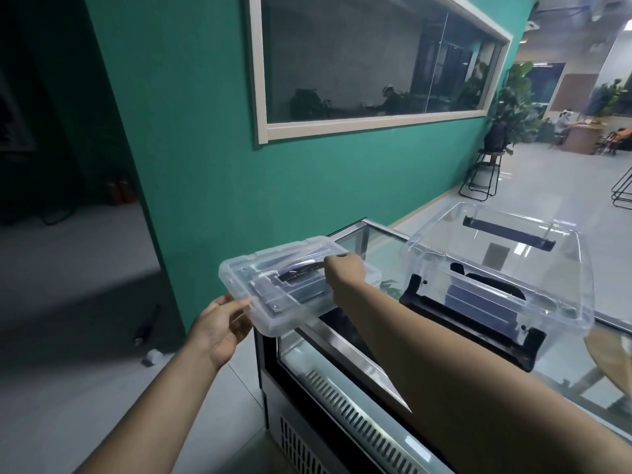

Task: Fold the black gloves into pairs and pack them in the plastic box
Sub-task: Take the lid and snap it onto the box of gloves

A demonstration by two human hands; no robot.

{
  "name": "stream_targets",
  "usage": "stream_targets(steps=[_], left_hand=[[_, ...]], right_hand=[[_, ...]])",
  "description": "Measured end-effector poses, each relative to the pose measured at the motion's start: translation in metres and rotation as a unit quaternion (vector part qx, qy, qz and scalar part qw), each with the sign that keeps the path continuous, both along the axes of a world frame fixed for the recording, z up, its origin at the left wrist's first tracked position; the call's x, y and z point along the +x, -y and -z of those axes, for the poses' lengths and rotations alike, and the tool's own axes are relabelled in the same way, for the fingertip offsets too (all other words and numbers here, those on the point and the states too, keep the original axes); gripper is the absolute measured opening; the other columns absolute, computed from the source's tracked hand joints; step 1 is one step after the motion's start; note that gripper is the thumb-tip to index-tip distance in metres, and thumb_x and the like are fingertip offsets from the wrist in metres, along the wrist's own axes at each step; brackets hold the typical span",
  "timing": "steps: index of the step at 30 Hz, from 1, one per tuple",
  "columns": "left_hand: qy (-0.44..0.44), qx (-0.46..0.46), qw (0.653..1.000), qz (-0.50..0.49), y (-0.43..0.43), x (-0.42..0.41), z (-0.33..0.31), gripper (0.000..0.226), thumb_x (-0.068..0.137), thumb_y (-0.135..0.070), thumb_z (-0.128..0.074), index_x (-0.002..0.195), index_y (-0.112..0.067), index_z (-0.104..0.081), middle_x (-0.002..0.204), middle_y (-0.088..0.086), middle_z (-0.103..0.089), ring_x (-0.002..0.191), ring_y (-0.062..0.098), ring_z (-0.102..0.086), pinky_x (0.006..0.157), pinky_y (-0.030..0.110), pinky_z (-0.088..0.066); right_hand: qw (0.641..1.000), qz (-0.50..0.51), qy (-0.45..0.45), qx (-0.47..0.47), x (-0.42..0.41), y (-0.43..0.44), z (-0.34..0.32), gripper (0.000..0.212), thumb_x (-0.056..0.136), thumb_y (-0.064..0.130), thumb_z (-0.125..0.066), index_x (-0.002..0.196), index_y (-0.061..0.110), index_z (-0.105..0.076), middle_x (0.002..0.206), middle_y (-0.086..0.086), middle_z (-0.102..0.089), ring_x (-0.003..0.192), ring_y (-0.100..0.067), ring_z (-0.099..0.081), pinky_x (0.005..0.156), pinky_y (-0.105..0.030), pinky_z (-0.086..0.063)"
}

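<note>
Lid [290, 302] is what I see in both hands, a clear plastic one held tilted over the left end of the glass-topped display case [372, 249]. My left hand [219, 328] has its near left corner: the thumb lies on top of the rim and the other fingers curl underneath, showing faintly through the plastic, so it is a pinch on the edge. My right hand [343, 273] reaches across the top with its back to the camera. Its fingers are bunched together and curled down onto the right end of the black handle [301, 268] set into the lid. It looks like a pinch on that handle, though the fingertips themselves are mostly hidden.

Right of the right-hand fingers, and clear of them, the plastic box [496, 261] stands open on the glass top, with black latches at its near side. Black gloves [485, 292] lie inside it, low against the near wall; I cannot tell how many or how they are folded.

Beyond the fingers rises a green wall [205, 148] with a white-framed window [372, 59].
</note>
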State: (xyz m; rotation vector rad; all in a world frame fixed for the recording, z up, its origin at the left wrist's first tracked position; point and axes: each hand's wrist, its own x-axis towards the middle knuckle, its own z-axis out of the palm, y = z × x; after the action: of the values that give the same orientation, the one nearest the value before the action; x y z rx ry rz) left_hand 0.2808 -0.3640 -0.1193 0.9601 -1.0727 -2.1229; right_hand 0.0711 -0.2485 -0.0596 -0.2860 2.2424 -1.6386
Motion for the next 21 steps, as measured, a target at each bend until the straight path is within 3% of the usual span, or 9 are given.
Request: stream_targets(steps=[1,2,3,6,9,12,14,16,21], left_hand=[[-0.003,-0.006,1.000,-0.004,0.005,0.004,-0.005,0.047,0.099,0.002,-0.068,0.145,-0.004,-0.061,0.107,0.013,-0.079,0.075,0.018,-0.077,0.068,0.031,-0.065],[-0.008,-0.013,1.000,-0.008,0.009,0.009,-0.010,0.050,0.099,0.002,-0.068,0.148,-0.003,-0.059,0.107,0.013,-0.078,0.076,0.018,-0.078,0.072,0.034,-0.065],[-0.015,-0.024,1.000,-0.012,0.012,0.014,-0.017,0.050,0.099,0.002,-0.067,0.149,-0.003,-0.057,0.108,0.013,-0.078,0.074,0.018,-0.079,0.070,0.034,-0.065],[-0.033,-0.043,0.998,-0.032,0.017,0.028,-0.036,0.051,0.100,0.004,-0.065,0.150,-0.005,-0.057,0.119,0.017,-0.076,0.083,0.020,-0.077,0.075,0.032,-0.062],[-0.062,-0.039,0.996,-0.046,0.020,0.041,-0.053,0.043,0.101,0.001,-0.064,0.144,-0.007,-0.062,0.127,0.018,-0.074,0.097,0.022,-0.075,0.088,0.035,-0.057],[-0.075,-0.035,0.995,-0.054,0.017,0.051,-0.070,0.036,0.101,-0.004,-0.066,0.137,-0.008,-0.067,0.106,0.011,-0.084,0.090,0.019,-0.082,0.084,0.033,-0.057],[-0.085,-0.039,0.995,-0.047,0.013,0.055,-0.080,0.024,0.103,-0.004,-0.063,0.125,-0.011,-0.071,0.097,0.007,-0.085,0.079,0.014,-0.083,0.080,0.030,-0.058],[-0.097,-0.040,0.994,-0.036,0.008,0.057,-0.090,0.019,0.104,-0.004,-0.062,0.118,-0.013,-0.071,0.094,0.006,-0.084,0.073,0.012,-0.082,0.071,0.026,-0.063],[-0.128,-0.058,0.990,0.001,-0.014,0.051,-0.113,0.023,0.100,-0.003,-0.066,0.121,-0.011,-0.072,0.109,0.010,-0.079,0.076,0.014,-0.079,0.064,0.024,-0.066]], right_hand=[[0.998,0.013,-0.051,0.027,0.000,-0.005,-0.001,0.023,0.087,0.003,-0.053,0.099,-0.010,-0.068,0.087,-0.027,-0.063,0.111,-0.041,-0.073,0.073,-0.039,-0.053],[0.995,0.013,-0.092,0.047,-0.002,-0.008,0.001,0.033,0.085,0.007,-0.055,0.111,-0.005,-0.071,0.095,-0.021,-0.068,0.087,-0.016,-0.047,0.079,-0.037,-0.053],[0.991,0.011,-0.115,0.070,-0.001,-0.014,-0.002,0.042,0.083,0.011,-0.058,0.123,0.004,-0.071,0.112,-0.015,-0.071,0.100,-0.036,-0.066,0.090,-0.038,-0.055],[0.983,0.016,-0.146,0.112,0.001,-0.024,-0.004,0.065,0.081,0.022,-0.070,0.144,0.014,-0.056,0.142,-0.013,-0.055,0.127,-0.035,-0.059,0.109,-0.050,-0.051],[0.998,-0.014,-0.027,0.059,0.011,-0.026,-0.009,0.055,0.086,0.034,-0.080,0.127,0.005,-0.056,0.123,-0.017,-0.063,0.108,-0.032,-0.069,0.097,-0.046,-0.060],[0.980,-0.089,0.145,-0.105,0.024,-0.022,-0.024,0.045,0.102,0.029,-0.070,0.127,-0.005,-0.055,0.101,-0.019,-0.068,0.097,-0.034,-0.078,0.081,-0.041,-0.064],[0.968,-0.113,0.134,-0.179,0.029,-0.018,-0.041,0.049,0.109,0.019,-0.061,0.145,-0.009,-0.041,0.096,-0.022,-0.068,0.089,-0.035,-0.078,0.073,-0.037,-0.065],[0.959,-0.121,0.107,-0.233,0.034,-0.020,-0.062,0.062,0.110,0.022,-0.059,0.159,0.002,-0.026,0.091,-0.019,-0.064,0.075,-0.027,-0.075,0.060,-0.032,-0.063],[0.972,-0.115,0.007,-0.205,0.030,-0.036,-0.102,0.080,0.104,0.021,-0.070,0.165,0.009,-0.019,0.095,-0.018,-0.064,0.068,-0.020,-0.067,0.058,-0.027,-0.060]])
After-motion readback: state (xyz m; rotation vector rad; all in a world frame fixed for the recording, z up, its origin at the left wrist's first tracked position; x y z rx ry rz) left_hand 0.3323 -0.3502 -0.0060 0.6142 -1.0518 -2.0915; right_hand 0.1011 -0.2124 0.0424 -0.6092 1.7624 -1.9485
